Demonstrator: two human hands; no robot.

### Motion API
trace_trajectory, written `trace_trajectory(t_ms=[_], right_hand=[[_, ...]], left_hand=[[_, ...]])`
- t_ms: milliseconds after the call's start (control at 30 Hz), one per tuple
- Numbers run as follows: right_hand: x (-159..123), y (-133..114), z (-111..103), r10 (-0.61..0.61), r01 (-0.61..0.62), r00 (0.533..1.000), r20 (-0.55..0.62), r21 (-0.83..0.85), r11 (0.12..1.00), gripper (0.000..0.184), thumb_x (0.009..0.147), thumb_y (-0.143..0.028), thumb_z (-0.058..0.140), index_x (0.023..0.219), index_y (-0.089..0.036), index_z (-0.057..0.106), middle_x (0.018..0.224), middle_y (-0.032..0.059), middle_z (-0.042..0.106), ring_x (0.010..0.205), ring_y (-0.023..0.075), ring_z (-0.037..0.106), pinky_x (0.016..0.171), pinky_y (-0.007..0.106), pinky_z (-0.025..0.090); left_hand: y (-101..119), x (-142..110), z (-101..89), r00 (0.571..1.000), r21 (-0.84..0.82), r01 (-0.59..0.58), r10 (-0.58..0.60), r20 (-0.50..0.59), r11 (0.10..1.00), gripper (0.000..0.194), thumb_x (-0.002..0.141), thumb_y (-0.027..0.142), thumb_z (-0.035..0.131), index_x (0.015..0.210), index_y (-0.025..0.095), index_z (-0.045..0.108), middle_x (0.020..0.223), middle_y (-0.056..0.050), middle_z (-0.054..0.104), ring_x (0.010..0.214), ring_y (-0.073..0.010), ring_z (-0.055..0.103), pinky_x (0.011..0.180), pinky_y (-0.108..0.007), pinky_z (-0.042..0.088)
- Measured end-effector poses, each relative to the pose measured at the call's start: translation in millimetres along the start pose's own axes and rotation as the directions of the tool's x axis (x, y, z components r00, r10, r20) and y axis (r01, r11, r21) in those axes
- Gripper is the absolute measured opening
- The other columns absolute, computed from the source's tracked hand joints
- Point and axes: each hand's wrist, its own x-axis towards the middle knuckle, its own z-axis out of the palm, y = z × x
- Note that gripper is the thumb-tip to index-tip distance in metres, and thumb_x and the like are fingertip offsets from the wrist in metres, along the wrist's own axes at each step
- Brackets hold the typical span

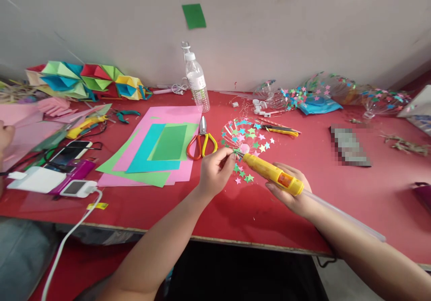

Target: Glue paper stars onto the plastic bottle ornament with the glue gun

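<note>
My right hand (294, 191) is wrapped round a yellow hot glue gun (269, 173), with a long clear glue stick (346, 215) jutting out of its rear. Fingertips of my left hand (218, 168) pinch a small green paper star (236, 151) right at the gun's metal nozzle (239, 153). Just behind lies a round, clear spray of curved strips (230, 126) covered in coloured stars, with a pale pink round centre (244, 148). Several loose paper stars (243, 174) lie on the red table below the nozzle.
Left of my hands are red-and-yellow-handled scissors (203, 141) and stacked coloured paper (158, 146). A yellow cutter (281, 130) lies behind. Plastic bottles (197, 83) stand by the wall. Phones and a white cable (72, 233) occupy the left, where another person's hand (6, 135) shows.
</note>
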Motion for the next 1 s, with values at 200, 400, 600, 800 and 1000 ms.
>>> trace_trajectory(t_ms=[200,400,600,800,1000], right_hand=[[-1.3,0.7,-0.4,0.003,-0.003,1.000,0.010,-0.005,1.000,0.030,0.091,-0.040,0.048,0.067,-0.022,0.044,0.061,-0.0023,0.045,0.049,0.0109,0.042,0.046,0.026,0.036],[-0.8,0.2,0.3,-0.012,0.012,1.000,0.008,0.021,1.000,0.027,0.090,-0.036,0.049,0.068,-0.023,0.043,0.061,-0.0021,0.044,0.050,0.0116,0.042,0.046,0.027,0.034],[-1.0,1.1,0.5,-0.028,0.028,1.000,-0.008,0.018,0.999,0.026,0.090,-0.035,0.050,0.068,-0.022,0.044,0.061,-0.0029,0.041,0.050,0.0112,0.040,0.046,0.027,0.031],[-0.8,0.1,0.2,-0.031,0.031,1.000,-0.003,0.011,0.999,0.024,0.090,-0.033,0.050,0.069,-0.023,0.043,0.061,-0.0030,0.042,0.050,0.0111,0.040,0.046,0.027,0.032],[-1.1,0.4,0.1,-0.034,0.034,0.999,-0.020,0.009,0.999,0.027,0.090,-0.035,0.050,0.067,-0.022,0.042,0.060,-0.0033,0.042,0.049,0.0104,0.039,0.045,0.026,0.031]], left_hand=[[-1.2,-0.3,0.5,1.000,-0.005,0.001,-0.001,-0.003,1.000,0.022,0.089,0.027,0.050,0.068,0.020,0.054,0.048,0.005,0.047,0.042,-0.0093,0.043,0.044,-0.022,0.033],[-0.5,-0.4,0.5,1.000,-0.009,0.000,0.000,-0.004,1.000,0.023,0.088,0.027,0.050,0.067,0.021,0.053,0.047,0.005,0.047,0.041,-0.0099,0.043,0.044,-0.023,0.033],[-1.0,-0.5,0.1,1.000,0.010,-0.004,0.004,0.001,1.000,0.022,0.089,0.026,0.049,0.067,0.021,0.052,0.048,0.005,0.047,0.042,-0.0099,0.044,0.045,-0.023,0.034],[-0.7,-0.5,0.5,1.000,0.024,-0.029,0.029,-0.003,0.999,0.023,0.089,0.024,0.048,0.067,0.020,0.051,0.048,0.005,0.047,0.042,-0.0090,0.044,0.044,-0.021,0.034],[-2.0,1.1,-0.5,0.987,0.155,-0.158,0.163,-0.014,0.975,0.022,0.090,0.020,0.047,0.069,0.019,0.050,0.050,0.006,0.047,0.042,-0.0070,0.042,0.045,-0.019,0.032]])
